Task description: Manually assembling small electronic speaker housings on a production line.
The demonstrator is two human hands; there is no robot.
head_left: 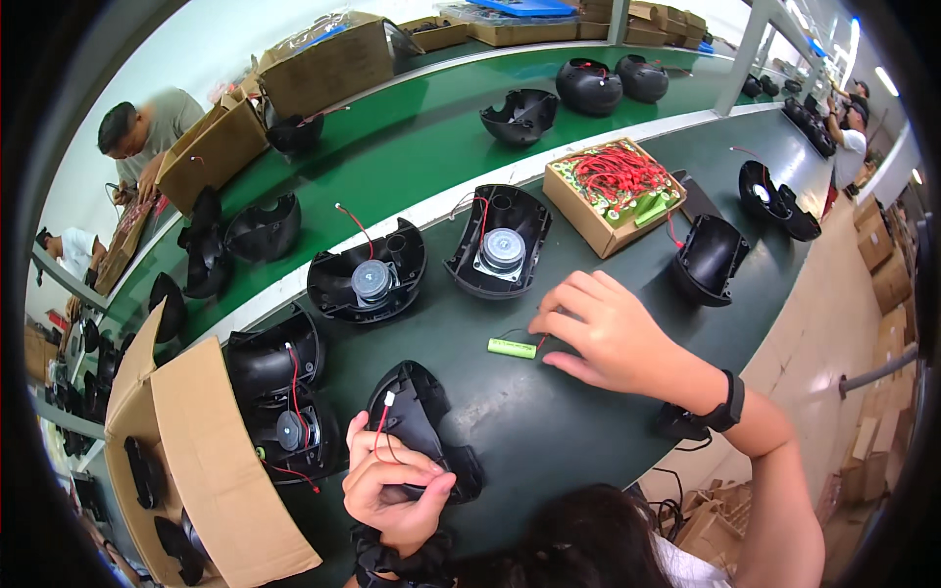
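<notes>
My left hand (392,495) is closed on a curved black plastic shell (417,402), tilted above the near part of the bench. A red and black wire lead with a white plug (389,399) stands up by its fingers. Right of it, my right hand (613,338) hovers over the bench with curled fingers. Beside its fingertips is a green cylindrical battery (512,348). The battery's thin wires lead into those fingers, which seem to pinch them; the exact grip is partly hidden. Farther off, two black shells with round silver speakers (372,281) (503,250) lie open side up.
An open carton of green batteries with red wires (627,186) stands at the back right, near an empty-looking black shell (711,260). At left, a cardboard box (221,461) holds black parts. Beyond a white rail runs a green conveyor (431,118). A person (147,137) works across it.
</notes>
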